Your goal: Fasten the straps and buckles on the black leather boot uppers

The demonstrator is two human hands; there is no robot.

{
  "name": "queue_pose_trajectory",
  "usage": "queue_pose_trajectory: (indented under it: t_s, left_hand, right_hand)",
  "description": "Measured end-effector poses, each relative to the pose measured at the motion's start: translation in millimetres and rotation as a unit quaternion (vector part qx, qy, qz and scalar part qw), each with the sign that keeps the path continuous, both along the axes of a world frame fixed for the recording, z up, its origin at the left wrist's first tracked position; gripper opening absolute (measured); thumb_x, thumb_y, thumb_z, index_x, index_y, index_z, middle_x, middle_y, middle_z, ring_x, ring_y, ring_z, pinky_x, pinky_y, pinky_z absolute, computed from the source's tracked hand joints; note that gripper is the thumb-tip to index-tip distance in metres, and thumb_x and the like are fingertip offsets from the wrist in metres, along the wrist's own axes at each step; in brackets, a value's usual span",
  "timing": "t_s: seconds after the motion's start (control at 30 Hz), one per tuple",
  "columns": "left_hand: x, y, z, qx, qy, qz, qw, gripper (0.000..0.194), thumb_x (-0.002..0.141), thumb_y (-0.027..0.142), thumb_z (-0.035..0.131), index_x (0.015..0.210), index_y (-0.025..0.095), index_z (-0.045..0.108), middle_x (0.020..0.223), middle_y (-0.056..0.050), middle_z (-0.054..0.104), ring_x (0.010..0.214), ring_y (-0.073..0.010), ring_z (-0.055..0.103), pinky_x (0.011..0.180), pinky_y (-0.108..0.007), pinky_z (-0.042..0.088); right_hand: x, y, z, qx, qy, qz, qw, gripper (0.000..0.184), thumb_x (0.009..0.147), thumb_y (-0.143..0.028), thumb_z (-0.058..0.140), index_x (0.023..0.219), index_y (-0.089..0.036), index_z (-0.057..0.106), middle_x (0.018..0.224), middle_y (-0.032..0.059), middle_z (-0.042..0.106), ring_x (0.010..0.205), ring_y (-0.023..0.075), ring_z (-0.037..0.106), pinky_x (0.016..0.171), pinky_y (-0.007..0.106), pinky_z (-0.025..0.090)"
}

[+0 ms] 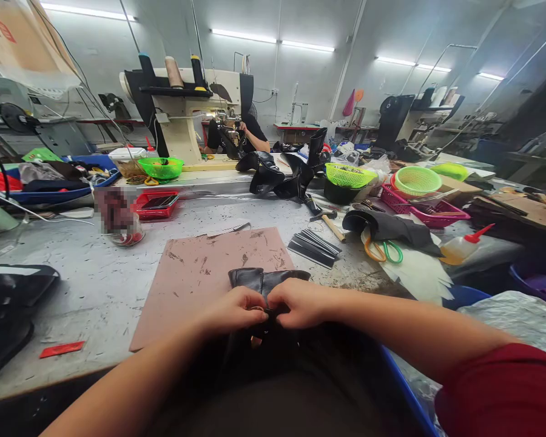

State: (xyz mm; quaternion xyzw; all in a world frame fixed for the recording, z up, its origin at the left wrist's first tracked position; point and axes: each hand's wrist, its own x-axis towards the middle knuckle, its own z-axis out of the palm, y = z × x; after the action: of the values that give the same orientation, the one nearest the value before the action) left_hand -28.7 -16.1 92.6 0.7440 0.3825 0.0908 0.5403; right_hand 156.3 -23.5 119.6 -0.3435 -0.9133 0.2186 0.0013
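At lower centre of the frame, pinching black leather upper [248, 278] with left grip [242, 308] and right grip [299, 301], close together. Looks light, supple, slightly slick; probably best held by edges. Overlaps pinkish mat [182, 285] in view, with black strips [313, 247] and hammer [333, 228] beyond.

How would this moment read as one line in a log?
left hand: pinching shiny black piece | right hand: pinching same piece | beyond: pink board, black strips, hammer
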Motion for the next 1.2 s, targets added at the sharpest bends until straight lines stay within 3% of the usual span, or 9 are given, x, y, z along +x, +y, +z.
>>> queue_pose_trajectory:
  t_s: [0.13,0.27,0.57,0.67,0.77,0.87,0.97,1.07,1.2]
  left_hand:
    - [-2,5,3.5,0.047,0.034,-0.035,0.998,0.017,0.072,0.033,0.053,0.074,0.016,0.055,0.062,0.004,0.051,0.061,-0.0119,0.048,0.056,-0.021,0.034]
    - [-4,14,12.5,0.048,0.085,-0.058,0.994,0.024,0.078,0.037,0.045,0.078,0.017,0.057,0.060,0.003,0.052,0.061,-0.0122,0.048,0.056,-0.021,0.035]
    - [-11,41,31.9,0.014,0.065,-0.090,0.994,0.027,0.073,0.043,0.054,0.074,0.016,0.057,0.058,0.003,0.050,0.058,-0.0118,0.050,0.058,-0.023,0.038]
    - [-16,48,26.0,0.046,0.041,-0.013,0.998,0.031,0.069,0.045,0.058,0.077,0.015,0.056,0.067,0.001,0.055,0.067,-0.0132,0.053,0.063,-0.024,0.041]
    - [-18,50,15.1,0.085,0.039,0.071,0.993,0.032,0.069,0.047,0.056,0.075,0.016,0.054,0.065,0.002,0.054,0.064,-0.0122,0.050,0.057,-0.023,0.038]
    - [-18,47,7.1,0.072,0.028,0.124,0.989,0.033,0.067,0.048,0.055,0.073,0.016,0.052,0.063,0.002,0.053,0.061,-0.0121,0.048,0.054,-0.023,0.035]
    - [-17,45,5.1,0.046,-0.002,0.140,0.989,0.036,0.064,0.050,0.056,0.075,0.016,0.052,0.063,0.003,0.052,0.061,-0.0124,0.048,0.056,-0.024,0.034]
    - [-17,46,6.6,0.025,-0.023,0.141,0.989,0.039,0.063,0.052,0.058,0.078,0.016,0.054,0.063,0.003,0.051,0.062,-0.0123,0.048,0.057,-0.024,0.035]
    - [-20,42,15.8,0.046,-0.053,0.145,0.987,0.041,0.066,0.052,0.057,0.082,0.015,0.057,0.067,0.002,0.053,0.060,-0.0105,0.045,0.058,-0.025,0.038]
  right_hand:
    - [0,2,1.7,-0.096,0.005,-0.071,0.993,0.022,0.076,-0.035,0.057,0.082,-0.015,0.063,0.060,-0.0033,0.050,0.054,0.0092,0.043,0.048,0.019,0.029]
    - [-1,6,-0.6,-0.134,0.022,-0.097,0.986,0.020,0.084,-0.029,0.050,0.077,-0.015,0.061,0.057,-0.0041,0.045,0.053,0.0084,0.041,0.049,0.019,0.030]
    - [-4,20,-7.8,0.108,-0.015,0.003,0.994,0.027,0.089,-0.030,0.043,0.078,-0.013,0.060,0.075,0.0056,0.062,0.069,0.0164,0.054,0.072,0.030,0.037]
    - [8,36,-8.3,0.201,0.065,-0.078,0.974,0.026,0.085,-0.036,0.050,0.098,-0.014,0.059,0.097,0.0104,0.062,0.092,0.0224,0.054,0.086,0.038,0.035]
    - [33,44,-15.3,0.257,0.227,-0.238,0.909,0.035,0.087,-0.041,0.042,0.108,-0.016,0.054,0.111,0.0127,0.056,0.105,0.0232,0.048,0.090,0.040,0.034]
    - [54,30,-34.2,0.042,0.260,-0.338,0.904,0.053,0.085,-0.057,0.029,0.072,-0.016,0.060,0.070,0.0067,0.061,0.069,0.0176,0.057,0.068,0.032,0.044]
    - [56,-2,-61.3,-0.316,0.221,-0.239,0.891,0.071,0.074,-0.075,0.026,0.053,-0.014,0.056,0.047,0.0016,0.051,0.043,0.0103,0.048,0.049,0.024,0.040]
    - [37,-33,-84.5,-0.469,0.316,-0.158,0.810,0.072,0.067,-0.078,0.037,0.064,-0.011,0.064,0.055,0.0030,0.058,0.046,0.0096,0.052,0.050,0.022,0.041]
    - [9,-44,-85.8,-0.513,0.553,-0.209,0.622,0.059,0.067,-0.064,0.058,0.097,-0.013,0.064,0.092,0.0093,0.067,0.084,0.0194,0.062,0.076,0.031,0.047]
